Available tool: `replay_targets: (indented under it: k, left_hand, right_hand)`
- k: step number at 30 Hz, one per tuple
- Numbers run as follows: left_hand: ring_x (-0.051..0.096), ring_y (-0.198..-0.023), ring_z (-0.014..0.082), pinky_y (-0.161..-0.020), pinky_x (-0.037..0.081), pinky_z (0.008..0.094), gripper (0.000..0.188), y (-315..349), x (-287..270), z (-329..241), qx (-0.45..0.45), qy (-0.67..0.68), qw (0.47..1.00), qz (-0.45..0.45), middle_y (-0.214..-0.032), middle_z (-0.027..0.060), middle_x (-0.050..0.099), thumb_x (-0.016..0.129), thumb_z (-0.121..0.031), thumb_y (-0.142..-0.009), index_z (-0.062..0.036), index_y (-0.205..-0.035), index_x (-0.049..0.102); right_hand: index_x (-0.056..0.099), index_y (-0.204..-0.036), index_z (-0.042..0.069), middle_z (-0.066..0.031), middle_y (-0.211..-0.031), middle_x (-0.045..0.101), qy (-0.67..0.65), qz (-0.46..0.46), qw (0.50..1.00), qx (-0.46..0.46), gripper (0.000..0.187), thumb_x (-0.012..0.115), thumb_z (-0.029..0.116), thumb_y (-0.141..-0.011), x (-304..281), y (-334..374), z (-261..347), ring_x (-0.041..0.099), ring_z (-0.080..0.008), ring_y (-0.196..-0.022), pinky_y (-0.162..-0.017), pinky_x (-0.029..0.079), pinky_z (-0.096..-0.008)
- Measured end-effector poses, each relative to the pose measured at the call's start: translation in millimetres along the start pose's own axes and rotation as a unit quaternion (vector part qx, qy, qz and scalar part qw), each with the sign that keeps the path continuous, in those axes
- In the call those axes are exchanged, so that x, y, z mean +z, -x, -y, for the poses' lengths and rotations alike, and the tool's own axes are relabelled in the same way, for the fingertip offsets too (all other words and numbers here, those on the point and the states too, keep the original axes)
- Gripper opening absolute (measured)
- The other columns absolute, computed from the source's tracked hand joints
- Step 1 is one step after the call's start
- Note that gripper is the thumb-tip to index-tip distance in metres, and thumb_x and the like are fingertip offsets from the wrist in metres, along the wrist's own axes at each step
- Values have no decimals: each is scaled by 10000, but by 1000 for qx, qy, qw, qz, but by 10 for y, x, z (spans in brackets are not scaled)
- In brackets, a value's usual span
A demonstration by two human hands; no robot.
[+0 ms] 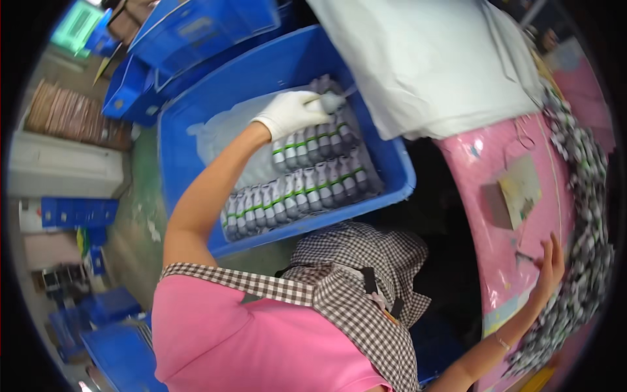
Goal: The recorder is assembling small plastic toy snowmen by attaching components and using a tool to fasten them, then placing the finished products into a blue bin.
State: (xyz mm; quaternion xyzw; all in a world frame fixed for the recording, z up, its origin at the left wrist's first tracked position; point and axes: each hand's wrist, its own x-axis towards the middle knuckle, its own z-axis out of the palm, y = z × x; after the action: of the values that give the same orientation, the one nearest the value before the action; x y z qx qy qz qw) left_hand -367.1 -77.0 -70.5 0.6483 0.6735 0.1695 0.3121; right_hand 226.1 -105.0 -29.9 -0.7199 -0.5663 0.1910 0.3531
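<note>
My left hand (290,114), in a white glove, reaches into a large blue tub (405,173). Its fingers are closed on a grey rounded piece (332,102) near the tub's far right corner. Below it lie rows of grey and white pieces with green bands (304,189), packed side by side on a pale plastic sheet (245,114); their exact kind is unclear. Bare and empty, my right hand (552,264) has its fingers apart over the pink-covered table (464,170). A small dark object (524,256) lies close to its fingertips.
A white sheet (431,59) drapes over the table's far end. Scissors (524,134) and a worn cardboard box (519,193) rest on the pink cover. Grey, white and green pieces (581,176) heap along its right side. Blue crates (206,29) stand behind the tub.
</note>
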Motion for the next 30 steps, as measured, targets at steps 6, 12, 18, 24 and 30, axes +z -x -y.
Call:
replay_targets:
  k: [6,12,18,24,30]
  left_hand:
    - [635,-823,218,-839,446,441,114,698,471,2179,-95,-528,837,105,-816,88,651,577,-201,-752,-151,-800,668]
    - [626,-742,215,-893,432,474,100,848,868,2490,183,-511,839,26,-815,39,555,541,-157,-753,-168,-725,637]
    - [627,-739,229,-585,540,362,90,872,1157,2760,71,-422,904,-6,-922,74,533,529,-112,-765,-112,-839,580]
    - [621,-754,296,-645,536,402,200,1029,1392,2650,-15,-296,952,-80,-1025,98,502,505,-49,-770,-108,-960,524]
    - [598,-875,339,-752,490,445,285,768,915,1982,-60,-195,937,-282,-1113,131,529,517,-12,-746,-103,-1011,565]
  right_hand:
    - [608,-1164,108,19,-929,612,-87,58,992,74,325,573,284,-893,-42,-11,-541,469,-24,-658,-546,369,-166]
    - [607,-1159,114,8,-972,619,67,-79,981,164,352,608,308,-864,-845,83,-1341,503,-25,-711,-582,408,-159]
    - [543,-1242,131,-101,-1170,572,496,-199,845,4,485,579,419,-853,-1626,91,-2380,570,-241,-1012,-832,467,-354]
    - [496,-1280,205,-178,-1335,375,594,-296,741,105,598,562,562,-805,-1558,-135,-2722,335,-340,-1243,-895,334,-576]
    - [654,-1005,35,-137,-1009,635,447,-173,863,159,403,592,369,-789,-1369,-29,-1529,613,-314,-872,-741,503,-421]
